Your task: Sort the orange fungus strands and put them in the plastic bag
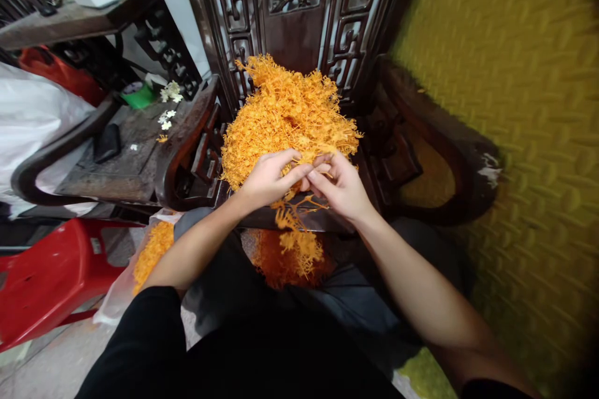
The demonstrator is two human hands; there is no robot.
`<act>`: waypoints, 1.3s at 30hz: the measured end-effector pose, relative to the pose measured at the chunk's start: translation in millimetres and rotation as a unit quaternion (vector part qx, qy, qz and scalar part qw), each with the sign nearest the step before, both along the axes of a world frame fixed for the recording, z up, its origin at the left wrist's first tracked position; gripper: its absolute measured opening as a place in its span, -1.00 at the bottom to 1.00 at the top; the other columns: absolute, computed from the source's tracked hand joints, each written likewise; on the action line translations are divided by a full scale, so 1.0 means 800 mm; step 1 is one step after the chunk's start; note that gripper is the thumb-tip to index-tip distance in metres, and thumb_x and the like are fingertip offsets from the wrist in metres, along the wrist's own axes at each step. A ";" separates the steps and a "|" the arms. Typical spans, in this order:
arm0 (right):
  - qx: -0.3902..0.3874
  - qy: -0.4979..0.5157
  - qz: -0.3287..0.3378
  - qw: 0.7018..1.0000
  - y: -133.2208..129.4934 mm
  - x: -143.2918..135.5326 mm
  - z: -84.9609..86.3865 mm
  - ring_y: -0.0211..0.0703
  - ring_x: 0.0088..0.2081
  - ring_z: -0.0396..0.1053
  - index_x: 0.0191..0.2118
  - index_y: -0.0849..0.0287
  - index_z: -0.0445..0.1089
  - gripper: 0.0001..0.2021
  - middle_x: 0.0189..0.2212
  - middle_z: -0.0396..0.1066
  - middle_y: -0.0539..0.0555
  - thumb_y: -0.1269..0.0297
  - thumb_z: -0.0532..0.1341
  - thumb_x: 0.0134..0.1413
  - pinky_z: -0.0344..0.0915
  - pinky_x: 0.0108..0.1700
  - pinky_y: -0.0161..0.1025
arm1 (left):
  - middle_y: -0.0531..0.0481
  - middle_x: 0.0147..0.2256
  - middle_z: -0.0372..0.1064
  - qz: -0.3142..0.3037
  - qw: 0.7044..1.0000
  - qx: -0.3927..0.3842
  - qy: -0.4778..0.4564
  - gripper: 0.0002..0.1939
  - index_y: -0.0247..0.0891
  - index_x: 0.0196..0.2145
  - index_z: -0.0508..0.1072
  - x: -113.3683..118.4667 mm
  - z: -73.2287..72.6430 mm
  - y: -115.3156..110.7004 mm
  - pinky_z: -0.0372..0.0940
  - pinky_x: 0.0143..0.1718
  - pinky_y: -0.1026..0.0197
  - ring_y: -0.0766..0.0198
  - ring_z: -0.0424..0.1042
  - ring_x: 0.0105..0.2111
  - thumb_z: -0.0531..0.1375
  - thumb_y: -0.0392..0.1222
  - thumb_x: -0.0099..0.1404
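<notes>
A big heap of orange, branching plastic-like pieces fills the seat of a dark carved wooden chair. At its front edge my left hand is closed, thumb and fingers pinching orange pieces. My right hand meets it, fingertips nearly touching, also closed on orange pieces. From beneath both hands a loose orange strand hangs over the seat's front edge above my lap. The exact grip points are partly hidden by the fingers.
On the left, a second wooden chair bears green tape, a black wallet-like item and white pieces. A red plastic stool and a bag of orange pieces are lower left. Yellow textured material covers the right.
</notes>
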State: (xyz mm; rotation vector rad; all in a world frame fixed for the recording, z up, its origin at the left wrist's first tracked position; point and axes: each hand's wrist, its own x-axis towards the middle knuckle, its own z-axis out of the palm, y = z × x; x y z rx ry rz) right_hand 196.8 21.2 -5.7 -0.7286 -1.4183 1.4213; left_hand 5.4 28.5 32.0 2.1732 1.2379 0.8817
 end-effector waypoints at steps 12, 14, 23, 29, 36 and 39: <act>0.079 -0.068 -0.023 0.994 -0.001 0.003 -0.004 -0.24 -0.38 0.43 -0.08 0.09 0.22 -0.78 -0.45 0.47 -0.04 0.10 0.22 0.39 0.29 -0.30 -0.21 | 0.06 -0.47 0.29 -0.047 0.989 -0.119 -0.072 -0.50 -0.23 -0.40 0.34 0.002 -0.004 0.006 0.20 -0.36 0.22 0.33 0.27 -0.45 0.01 0.20 0.53; 0.058 -0.059 -0.018 0.996 -0.002 0.002 -0.005 -0.26 -0.44 0.38 -0.12 0.07 0.21 -0.76 -0.48 0.44 -0.06 0.05 0.23 0.37 0.24 -0.40 -0.23 | 0.07 -0.46 0.27 -0.042 0.988 -0.128 -0.070 -0.54 -0.22 -0.40 0.32 0.006 -0.007 0.006 0.19 -0.36 0.22 0.33 0.26 -0.44 0.04 0.18 0.51; -0.109 0.090 -0.083 0.987 0.000 -0.019 -0.007 -0.43 -0.67 -0.01 -0.37 0.11 0.29 -0.53 -0.65 0.13 -0.16 -0.15 0.45 0.07 -0.14 -0.61 -0.31 | 0.00 -0.43 0.34 -0.019 0.996 0.012 0.083 -0.68 -0.20 -0.36 0.36 0.019 -0.024 -0.001 0.11 -0.35 0.16 0.25 0.27 -0.43 0.13 0.04 0.50; -0.143 0.124 -0.265 0.945 0.038 0.012 -0.009 -0.41 -0.67 -0.03 -0.41 0.14 0.37 -0.45 -0.69 0.08 -0.17 -0.23 0.53 -0.19 -0.10 -0.63 -0.31 | 0.00 -0.45 0.40 -0.137 0.981 0.064 0.122 -0.58 -0.21 -0.35 0.40 0.029 -0.005 -0.029 0.17 -0.39 0.19 0.28 0.36 -0.45 0.00 0.04 0.58; -0.089 0.082 -0.154 0.981 0.029 0.027 0.000 -0.42 -0.70 -0.08 -0.40 0.12 0.41 -0.55 -0.74 0.06 -0.18 -0.15 0.48 -0.01 -0.18 -0.59 -0.29 | 0.04 -0.46 0.42 0.002 0.980 -0.111 -0.166 -0.62 -0.20 -0.35 0.34 0.007 -0.014 0.003 0.15 -0.53 0.26 0.41 0.24 -0.59 0.13 0.13 0.49; -0.042 0.025 -0.103 0.993 0.012 0.015 0.002 -0.40 -0.66 -0.01 -0.46 0.13 0.36 -0.55 -0.69 0.14 -0.13 -0.13 0.43 0.10 -0.14 -0.57 -0.29 | 0.02 -0.39 0.45 0.051 0.928 -0.221 -0.295 -0.64 -0.22 -0.26 0.38 0.000 -0.016 0.017 -0.05 -0.66 0.29 0.51 0.07 -0.68 0.20 0.16 0.43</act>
